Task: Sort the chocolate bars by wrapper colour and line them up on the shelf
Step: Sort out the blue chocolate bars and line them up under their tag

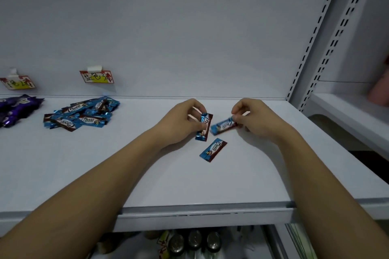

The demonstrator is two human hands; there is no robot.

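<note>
Bottles (194,239) on the tier below show under the shelf's front lip (202,209), nearest to me, and both my forearms reach over it onto the white shelf. Three blue Choco bars lie mid-shelf: one loose bar (213,149) closest to me, touched by neither hand, and one in each hand beyond it. These look light and small, with slick crinkly foil and flat crimped ends; I judge the ends the surest place to pinch, since the middle would slide. My left hand (185,120) curls round its blue bar (204,127), thumb and fingertips pinching it along the sides. My right hand (252,118) pinches the far end of the other blue bar (223,125), whose near end rests on the shelf. Well off to the left sits the blue pile (81,114) under its tag (97,76), with purple bars (15,109) beyond.
</note>
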